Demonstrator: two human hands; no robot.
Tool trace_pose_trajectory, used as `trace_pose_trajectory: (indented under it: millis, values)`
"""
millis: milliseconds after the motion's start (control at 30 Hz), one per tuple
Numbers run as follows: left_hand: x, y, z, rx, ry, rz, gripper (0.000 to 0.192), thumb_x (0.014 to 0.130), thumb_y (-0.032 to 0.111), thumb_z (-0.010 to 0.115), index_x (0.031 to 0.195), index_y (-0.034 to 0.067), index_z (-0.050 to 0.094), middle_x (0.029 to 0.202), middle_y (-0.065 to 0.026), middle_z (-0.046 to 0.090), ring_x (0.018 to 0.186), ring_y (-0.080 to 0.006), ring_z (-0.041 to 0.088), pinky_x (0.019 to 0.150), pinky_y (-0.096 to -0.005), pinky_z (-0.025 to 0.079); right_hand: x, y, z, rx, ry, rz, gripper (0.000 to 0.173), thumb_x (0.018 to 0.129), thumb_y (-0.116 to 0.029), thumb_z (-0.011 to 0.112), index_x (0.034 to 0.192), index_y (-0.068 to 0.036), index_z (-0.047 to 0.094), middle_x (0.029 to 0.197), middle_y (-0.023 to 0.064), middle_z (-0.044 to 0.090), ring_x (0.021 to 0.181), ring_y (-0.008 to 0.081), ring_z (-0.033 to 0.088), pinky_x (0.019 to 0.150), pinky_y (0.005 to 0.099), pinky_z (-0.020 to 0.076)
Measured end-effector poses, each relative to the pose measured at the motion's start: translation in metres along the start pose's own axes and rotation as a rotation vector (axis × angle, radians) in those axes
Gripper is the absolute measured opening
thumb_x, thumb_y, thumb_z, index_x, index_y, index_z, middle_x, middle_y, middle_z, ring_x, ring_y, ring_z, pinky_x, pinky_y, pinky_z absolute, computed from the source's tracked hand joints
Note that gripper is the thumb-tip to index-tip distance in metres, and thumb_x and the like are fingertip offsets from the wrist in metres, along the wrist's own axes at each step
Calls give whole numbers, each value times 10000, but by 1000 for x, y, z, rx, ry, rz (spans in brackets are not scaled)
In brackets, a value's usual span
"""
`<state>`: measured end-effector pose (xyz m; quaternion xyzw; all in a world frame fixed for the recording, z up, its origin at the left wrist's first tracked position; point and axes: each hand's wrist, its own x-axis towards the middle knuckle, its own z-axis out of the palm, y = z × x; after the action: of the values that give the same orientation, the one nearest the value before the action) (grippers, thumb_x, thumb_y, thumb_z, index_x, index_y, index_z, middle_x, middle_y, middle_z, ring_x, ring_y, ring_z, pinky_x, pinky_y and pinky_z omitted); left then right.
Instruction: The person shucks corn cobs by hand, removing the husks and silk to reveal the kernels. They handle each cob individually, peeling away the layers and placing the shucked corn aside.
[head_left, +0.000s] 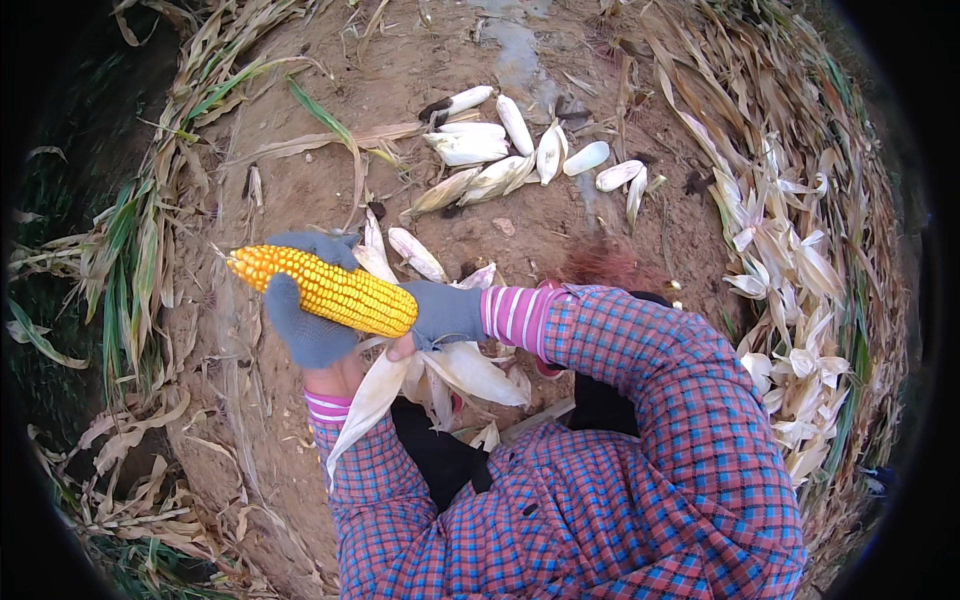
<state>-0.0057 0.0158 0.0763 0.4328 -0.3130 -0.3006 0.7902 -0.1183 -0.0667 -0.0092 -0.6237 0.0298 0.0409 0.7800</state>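
A bare yellow ear of corn (337, 292) lies slantwise across both my hands, its tip towards the left. My left hand (311, 334), in a grey knit glove, wraps round its middle, the thumb on one side and the fingers on the other. At the thick end, my right hand (450, 309) grips the base of the ear and its peeled-back husk; a bare thumb tip pokes out of the grey glove. Pale husk leaves (472, 373) hang below this hand. Just beyond my hands, several ears in pale inner husks (417, 255) rest on the soil.
Farther ahead, a loose group of ears in husks (469, 146) lies on bare brown soil (285, 195). Dry and green corn leaves (124, 277) line the left side. A long heap of stalks and husks (802, 262) runs along the right.
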Motion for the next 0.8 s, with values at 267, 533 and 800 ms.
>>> trace_pose_trajectory:
  millis: [267,533,800]
  values:
    - [-10,5,24,251,-266,-2,506,720,391,726,1013,41,505,810,-99,548,732,-220,566,788,-434,486,-9,32,6,-202,148,-95,528,686,-248,782,1141,-60,592,1007,113,681,921,225,643,842,325,489]
    - [-11,-1,16,135,-154,87,573,761,504,666,1086,63,499,881,-103,583,829,-246,609,856,-490,476,-10,12,-8,-471,210,-165,456,729,-279,736,1108,-63,606,1004,143,665,929,280,642,845,346,495]
    - [-4,-8,19,188,-134,-181,426,736,296,702,991,-2,535,802,-124,612,714,-219,623,676,-357,535,-9,19,1,-297,124,-106,451,780,-298,683,1146,-53,582,1065,142,648,996,266,616,898,347,477]
